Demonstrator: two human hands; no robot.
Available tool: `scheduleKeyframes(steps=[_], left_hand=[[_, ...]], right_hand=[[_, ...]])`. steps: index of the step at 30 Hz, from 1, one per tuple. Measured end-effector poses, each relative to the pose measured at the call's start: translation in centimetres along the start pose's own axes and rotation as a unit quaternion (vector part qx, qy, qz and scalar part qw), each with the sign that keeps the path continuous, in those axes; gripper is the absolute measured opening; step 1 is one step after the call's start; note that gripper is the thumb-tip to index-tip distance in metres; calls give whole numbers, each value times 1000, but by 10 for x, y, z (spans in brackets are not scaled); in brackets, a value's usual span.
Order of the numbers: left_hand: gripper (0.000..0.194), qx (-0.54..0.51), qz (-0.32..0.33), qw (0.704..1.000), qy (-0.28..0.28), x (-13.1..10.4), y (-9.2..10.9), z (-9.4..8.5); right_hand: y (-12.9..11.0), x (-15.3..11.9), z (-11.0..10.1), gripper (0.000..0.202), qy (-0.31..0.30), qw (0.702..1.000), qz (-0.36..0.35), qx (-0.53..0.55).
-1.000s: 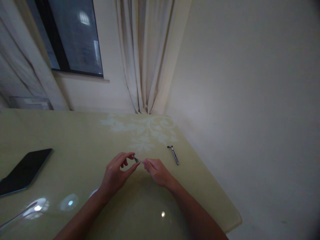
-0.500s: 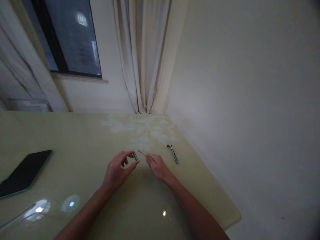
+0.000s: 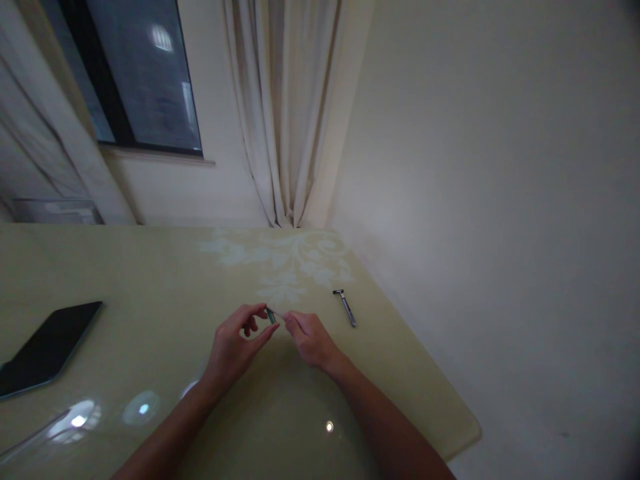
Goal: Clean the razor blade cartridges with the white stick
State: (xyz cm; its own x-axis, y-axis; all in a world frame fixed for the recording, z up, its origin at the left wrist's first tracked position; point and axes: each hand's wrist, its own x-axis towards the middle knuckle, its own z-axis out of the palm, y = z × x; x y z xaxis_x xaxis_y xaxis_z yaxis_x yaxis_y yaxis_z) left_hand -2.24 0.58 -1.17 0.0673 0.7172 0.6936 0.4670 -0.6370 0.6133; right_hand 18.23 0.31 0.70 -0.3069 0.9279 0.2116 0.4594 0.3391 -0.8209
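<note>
Between thumb and fingertips, my left hand pinches a small green and dark oblong piece by its two ends, perhaps a razor cartridge. My right hand is closed round a thin, light stick-like tool, whose kind is too small to tell. The tool's tip reaches the upper end of the piece and appears to touch it. To the right of my right hand, a razor lies on the table with its head toward the far side.
The glossy, pale yellow-green table has a white floral pattern near its far corner. A dark flat slab lies at left. The wall borders the right edge, and a curtain hangs behind.
My right hand has moved slightly left, bringing the tool's tip from a gap away onto the piece. My left hand has barely moved and keeps its pinch.
</note>
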Motion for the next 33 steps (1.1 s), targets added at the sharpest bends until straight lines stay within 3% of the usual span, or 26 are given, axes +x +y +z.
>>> scheduleKeyframes(steps=[3,8,33], left_hand=[[31,-1,-13,1000,-1,1,2,-1],[32,-11,-13,1000,6,1,3,-1],[30,2,-19,1000,25,9,4,-1]], right_hand=[[0,0,-2,49,21,1000,17,-1],[-4,-2,1,47,2,1000,-13,6],[2,2,2,55,13,1000,8,9]])
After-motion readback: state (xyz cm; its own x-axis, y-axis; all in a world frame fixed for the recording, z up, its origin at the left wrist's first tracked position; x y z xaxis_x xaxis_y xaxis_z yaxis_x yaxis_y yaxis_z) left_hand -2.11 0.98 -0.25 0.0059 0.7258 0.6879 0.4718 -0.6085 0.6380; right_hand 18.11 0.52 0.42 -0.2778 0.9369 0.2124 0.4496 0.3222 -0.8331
